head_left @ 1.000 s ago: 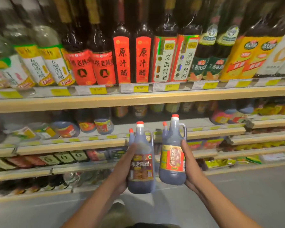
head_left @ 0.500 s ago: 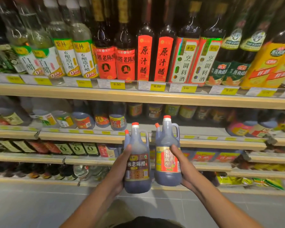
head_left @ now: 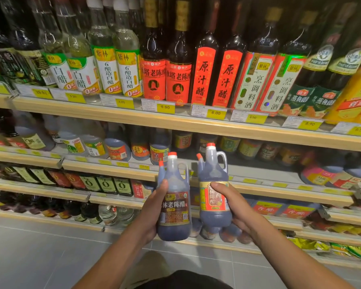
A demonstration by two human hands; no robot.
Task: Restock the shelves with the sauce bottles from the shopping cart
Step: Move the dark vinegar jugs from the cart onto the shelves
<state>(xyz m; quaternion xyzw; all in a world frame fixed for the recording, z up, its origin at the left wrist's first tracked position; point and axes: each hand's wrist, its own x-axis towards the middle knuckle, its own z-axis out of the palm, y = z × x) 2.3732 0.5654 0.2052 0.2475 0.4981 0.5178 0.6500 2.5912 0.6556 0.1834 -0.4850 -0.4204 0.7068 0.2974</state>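
My left hand [head_left: 152, 211] is curled round a dark sauce bottle with a brown label [head_left: 174, 207], thumb lying up its side. My right hand [head_left: 236, 207] grips a second dark bottle with a red and gold label [head_left: 214, 217], thumb pressed across the label. Both bottles are upright, side by side and close together at the centre of the frame, their red caps level with the second shelf [head_left: 258, 186]. Neither is on a shelf yet.

Directly behind the caps, that shelf has a bare stretch, with similar handled jugs [head_left: 117, 147] to its left. I judge this gap to be where the pair belongs.

Across the top of the frame runs the upper shelf [head_left: 133, 115], with yellow price tags [head_left: 165, 107] and tall bottles with red labels [head_left: 204, 76]. Grey floor [head_left: 50, 247] fills the lower left. The shopping cart is not in view.

Compared with a second ago, my grip is unchanged and the bottles are at much the same height. My view has swung left and closer, so the clear bottles at upper left now show more fully. I am lined up with the shelf, but nothing is placed.
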